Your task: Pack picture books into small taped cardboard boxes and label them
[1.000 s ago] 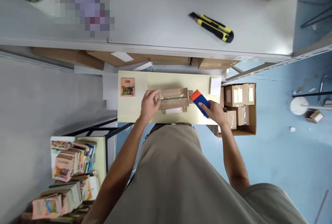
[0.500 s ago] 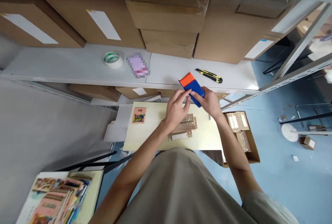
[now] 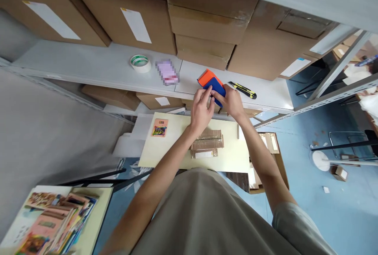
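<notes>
Gripping blue-orange box (image 3: 212,83), both hands (left (image 3: 201,110), right (image 3: 233,103)) over grey shelf (image 3: 88,68).

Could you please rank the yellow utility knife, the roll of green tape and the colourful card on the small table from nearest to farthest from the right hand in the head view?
From the right hand:
1. Yellow utility knife, just beside it on the shelf.
2. Colourful card, lower left on the table.
3. Roll of green tape, far left on the shelf.

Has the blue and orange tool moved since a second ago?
Yes. The blue and orange tool rose from beside the taped package up to the shelf.
</notes>
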Demonstrator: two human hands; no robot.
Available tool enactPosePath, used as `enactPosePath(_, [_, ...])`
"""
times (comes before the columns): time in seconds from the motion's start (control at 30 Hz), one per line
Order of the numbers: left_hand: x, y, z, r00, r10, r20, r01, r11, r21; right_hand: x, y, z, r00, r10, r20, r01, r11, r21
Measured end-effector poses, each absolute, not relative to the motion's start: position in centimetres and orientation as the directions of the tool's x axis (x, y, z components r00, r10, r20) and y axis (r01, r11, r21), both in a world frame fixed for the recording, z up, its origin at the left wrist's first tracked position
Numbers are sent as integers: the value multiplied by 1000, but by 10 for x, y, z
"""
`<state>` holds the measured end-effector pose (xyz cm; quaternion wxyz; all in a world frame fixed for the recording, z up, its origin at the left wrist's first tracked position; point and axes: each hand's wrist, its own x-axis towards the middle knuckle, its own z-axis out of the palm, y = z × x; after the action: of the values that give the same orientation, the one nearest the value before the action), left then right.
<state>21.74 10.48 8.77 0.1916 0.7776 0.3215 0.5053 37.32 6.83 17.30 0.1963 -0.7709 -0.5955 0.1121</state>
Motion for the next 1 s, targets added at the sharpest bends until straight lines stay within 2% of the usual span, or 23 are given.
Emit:
enactPosePath(0.13, [223,110,73,312,730,608,346,-683,643,374,85,168,245,967,62,915,-210,-344])
enactPosePath(0.23, [226,111,56,362,770,526,376,-637,673,378,105,157,226,972,62,951,-207,-228])
enactPosePath(0.4, [216,94,27,450,798,401,376,-577,725,392,142,127,116,993,29,991,-114,-77])
enactPosePath(0.47, [207,84,14,457,819,346,407,-539,737,398,151,117,85,996,40,995,-82,-62])
enactPosePath(0.57, [186,69,-11,444,874,196,505,-425,751,406,146,107,76,989,128,995,-67,-73])
enactPosePath(0.67, [153,50,-47,378,925,17,603,-260,754,408,107,83,132,961,243,987,-106,-118])
enactPosePath(0.73, [128,34,-72,304,947,-105,662,-131,737,401,60,51,214,944,252,967,-168,-191])
enactPosePath(0.8, [109,16,-94,248,942,-225,716,-21,697,383,2,12,314,935,167,921,-257,-293])
enactPosePath(0.87, [101,-1,-109,239,911,-335,765,36,644,357,-53,-25,391,920,-19,851,-369,-375])
enactPosePath(0.93, [106,-15,-115,246,876,-416,806,53,589,331,-92,-56,425,873,-239,780,-488,-393])
enactPosePath(1.0, [117,-23,-115,225,861,-456,839,67,541,313,-110,-79,444,826,-346,738,-557,-381])
